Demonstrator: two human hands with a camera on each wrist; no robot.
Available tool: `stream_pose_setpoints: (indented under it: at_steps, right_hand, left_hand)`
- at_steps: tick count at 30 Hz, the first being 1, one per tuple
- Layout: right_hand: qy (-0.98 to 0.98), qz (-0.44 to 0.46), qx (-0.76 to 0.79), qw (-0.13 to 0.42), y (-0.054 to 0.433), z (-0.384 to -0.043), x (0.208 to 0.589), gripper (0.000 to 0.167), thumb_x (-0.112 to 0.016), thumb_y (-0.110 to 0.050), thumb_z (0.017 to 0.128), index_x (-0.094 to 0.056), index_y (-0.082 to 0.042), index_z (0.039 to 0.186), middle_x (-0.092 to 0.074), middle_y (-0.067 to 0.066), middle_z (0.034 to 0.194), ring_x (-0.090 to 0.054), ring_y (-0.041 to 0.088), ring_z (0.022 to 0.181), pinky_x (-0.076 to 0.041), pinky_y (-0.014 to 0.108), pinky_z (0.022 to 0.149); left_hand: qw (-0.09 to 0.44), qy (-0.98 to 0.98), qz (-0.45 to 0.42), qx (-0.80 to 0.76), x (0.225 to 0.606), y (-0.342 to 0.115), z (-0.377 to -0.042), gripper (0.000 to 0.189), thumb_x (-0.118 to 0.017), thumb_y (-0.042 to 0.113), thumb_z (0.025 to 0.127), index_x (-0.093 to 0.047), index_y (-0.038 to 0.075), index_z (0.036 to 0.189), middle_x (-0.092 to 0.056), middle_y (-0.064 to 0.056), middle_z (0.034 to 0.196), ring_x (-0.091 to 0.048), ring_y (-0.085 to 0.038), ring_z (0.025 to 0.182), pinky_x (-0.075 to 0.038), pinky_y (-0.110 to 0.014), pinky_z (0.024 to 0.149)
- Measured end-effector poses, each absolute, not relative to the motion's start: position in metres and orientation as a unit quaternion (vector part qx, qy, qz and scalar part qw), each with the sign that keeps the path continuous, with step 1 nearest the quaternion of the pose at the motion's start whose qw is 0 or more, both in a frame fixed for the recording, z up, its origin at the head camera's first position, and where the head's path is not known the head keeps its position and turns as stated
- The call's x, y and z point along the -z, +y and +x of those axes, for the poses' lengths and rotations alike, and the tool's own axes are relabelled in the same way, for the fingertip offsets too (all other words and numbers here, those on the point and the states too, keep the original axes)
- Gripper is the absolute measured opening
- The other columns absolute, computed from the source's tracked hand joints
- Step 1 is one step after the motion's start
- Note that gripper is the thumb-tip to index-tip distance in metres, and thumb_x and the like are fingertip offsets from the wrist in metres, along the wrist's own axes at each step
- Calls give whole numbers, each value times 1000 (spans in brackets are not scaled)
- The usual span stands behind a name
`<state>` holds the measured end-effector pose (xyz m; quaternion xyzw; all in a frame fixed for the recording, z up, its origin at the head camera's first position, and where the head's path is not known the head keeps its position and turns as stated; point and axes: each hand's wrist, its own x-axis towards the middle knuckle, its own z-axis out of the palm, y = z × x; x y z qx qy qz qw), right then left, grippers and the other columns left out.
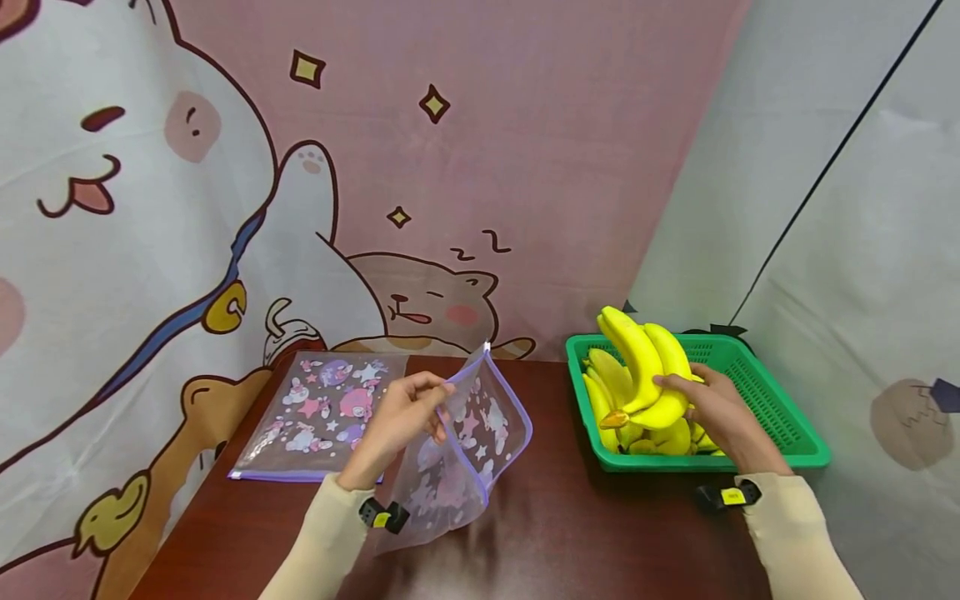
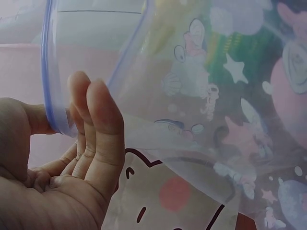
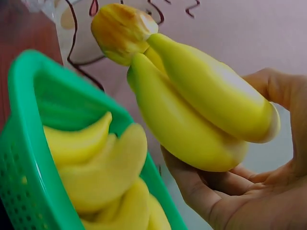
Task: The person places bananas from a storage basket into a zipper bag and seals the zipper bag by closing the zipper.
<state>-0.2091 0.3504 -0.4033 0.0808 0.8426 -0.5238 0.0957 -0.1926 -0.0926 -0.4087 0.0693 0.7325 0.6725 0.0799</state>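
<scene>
The bananas (image 3: 201, 96) I hold look smooth and softly glossy; my bag (image 1: 442, 487), thin translucent plastic film; the basket (image 1: 667, 464), shiny plastic; the surface (image 1: 585, 533), polished wood; my sleeves (image 1: 798, 533) and the backdrop (image 1: 562, 167), matt cloth.

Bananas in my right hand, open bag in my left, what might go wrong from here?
The left hand pinches only one side of the clear bag's mouth; the other side looks unsupported, so it could sag or fold shut.

The banana bunch has its stem end jutting out of the right hand, so it might snag the bag's edge.

If that grip slips, the bunch could drop into the green basket below.
</scene>
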Motion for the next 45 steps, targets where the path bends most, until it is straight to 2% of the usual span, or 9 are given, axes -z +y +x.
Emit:
stream_pose_setpoints:
  at_steps: [6,12,19,25,28,33,39,45]
  right_hand:
    - [829,54,548,94,324,-205,394,95,-64,-56,97,-19,-2,160,-61,9,129,-70,4,94,-59,26,87]
    - [807,32,583,89,302,-197,386,86,-67,-47,98,-25,-3,158,-67,2,116,-72,7,92,-62,28,84]
    - [773,24,627,94,283,-192,379,81,-69,-43,98,-29,-2,155,-67,1,114,-74,10,92,-63,28,80]
    - [740,17,664,107,266,-187,374,76,-68,-43,98,-33,-1,151,-65,3,117,-73,11,96,-62,28,86]
    - [736,13,667,115,257,-184,370,74,-67,-42,99,-35,0,150,-66,2,114,-73,11,94,-62,28,85]
    - [734,12,666,130,245,-178,365,74,-67,-42,99,-34,0,151,-68,2,112,-73,12,93,-61,27,83]
    - [749,24,648,135,229,-176,369,71,-69,-45,97,-41,-2,146,-70,6,110,-74,15,88,-62,27,78]
    - [756,24,639,136,216,-172,374,72,-72,-47,94,-44,-2,142,-69,9,114,-72,18,92,-62,32,86]
  left_hand:
    - [75,730,68,-676,410,-91,-193,25,-60,16,103,-66,-6,113,-66,-7,67,-62,-16,50,-60,-32,53]
    - [70,736,74,-669,410,-88,-192,26,-64,18,102,-65,-6,111,-66,-9,68,-62,-16,49,-60,-33,53]
    - [64,741,87,-662,410,-83,-192,28,-62,17,103,-64,-10,112,-65,-7,66,-63,-16,48,-60,-33,52]
    - [61,746,95,-656,408,-80,-189,21,-63,18,102,-67,-2,107,-65,-8,67,-63,-17,48,-61,-34,53]
    - [63,746,99,-655,410,-78,-189,18,-63,18,103,-67,1,105,-65,-13,69,-63,-17,48,-61,-35,53]
    - [61,744,110,-656,410,-75,-188,21,-64,17,102,-66,-3,106,-66,-18,71,-63,-16,48,-61,-37,53]
    - [52,753,111,-646,411,-72,-187,17,-63,16,102,-67,-1,104,-66,-18,71,-64,-17,47,-61,-38,51]
    - [41,763,112,-635,411,-69,-185,14,-64,18,102,-69,5,102,-67,-14,70,-65,-21,47,-61,-47,52]
